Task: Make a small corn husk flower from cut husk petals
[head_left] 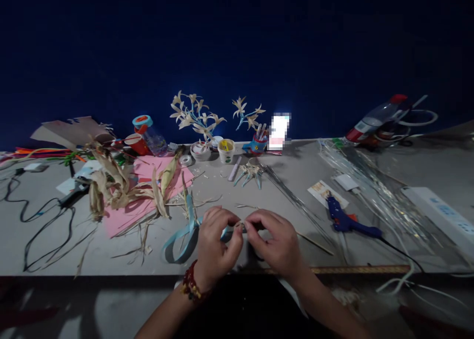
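Note:
My left hand (pixel 218 237) and my right hand (pixel 274 237) meet at the table's front edge, both closed in a pinch. Between their fingertips is a small piece of dried corn husk (pixel 240 224), mostly covered by the fingers. A light blue ribbon (pixel 177 252) curls on the table beside my left hand. Just beyond the hands lie several small husk flowers with blue stems (pixel 252 173). Dried corn husks (pixel 114 186) are heaped on pink paper (pixel 126 219) to the left.
Husk flower branches (pixel 196 114) stand in cups at the back, beside a lit phone (pixel 279 131). On the right are thin wires (pixel 292 195), a blue glue gun (pixel 346 220), clear plastic strips (pixel 374 186) and a power strip (pixel 440 215). A black cable (pixel 27 220) loops at far left.

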### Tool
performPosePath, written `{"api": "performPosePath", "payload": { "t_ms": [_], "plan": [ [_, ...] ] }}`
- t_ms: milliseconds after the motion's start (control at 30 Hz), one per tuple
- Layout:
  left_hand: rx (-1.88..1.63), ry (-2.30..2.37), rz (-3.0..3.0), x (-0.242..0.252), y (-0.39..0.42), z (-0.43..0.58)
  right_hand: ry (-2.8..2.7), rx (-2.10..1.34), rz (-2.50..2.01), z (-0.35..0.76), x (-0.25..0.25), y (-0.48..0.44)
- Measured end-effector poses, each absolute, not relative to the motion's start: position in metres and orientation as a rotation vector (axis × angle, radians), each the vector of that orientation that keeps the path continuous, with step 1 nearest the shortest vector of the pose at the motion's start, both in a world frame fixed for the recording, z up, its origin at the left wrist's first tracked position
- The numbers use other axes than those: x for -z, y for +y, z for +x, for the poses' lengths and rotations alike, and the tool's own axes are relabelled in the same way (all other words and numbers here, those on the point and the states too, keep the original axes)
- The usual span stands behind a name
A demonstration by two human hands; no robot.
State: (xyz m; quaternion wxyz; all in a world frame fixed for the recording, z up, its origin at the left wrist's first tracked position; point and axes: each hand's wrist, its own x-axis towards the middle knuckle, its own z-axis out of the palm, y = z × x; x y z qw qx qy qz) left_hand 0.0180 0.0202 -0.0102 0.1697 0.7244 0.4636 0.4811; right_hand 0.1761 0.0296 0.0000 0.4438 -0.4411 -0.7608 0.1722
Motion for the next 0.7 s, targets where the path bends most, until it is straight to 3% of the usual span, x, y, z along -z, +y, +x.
{"api": "performPosePath", "payload": {
  "t_ms": [367, 700],
  "plan": [
    [-1.424, 1.409, 2.029, 0.019, 0.024, 0.013, -1.834, -0.255, -1.033, 0.188, 0.004, 0.028],
    [-1.395, 1.283, 2.065, 0.007, 0.023, 0.024, -1.819, -0.332, -1.028, 0.185, 0.003, 0.027]
  ]
}}
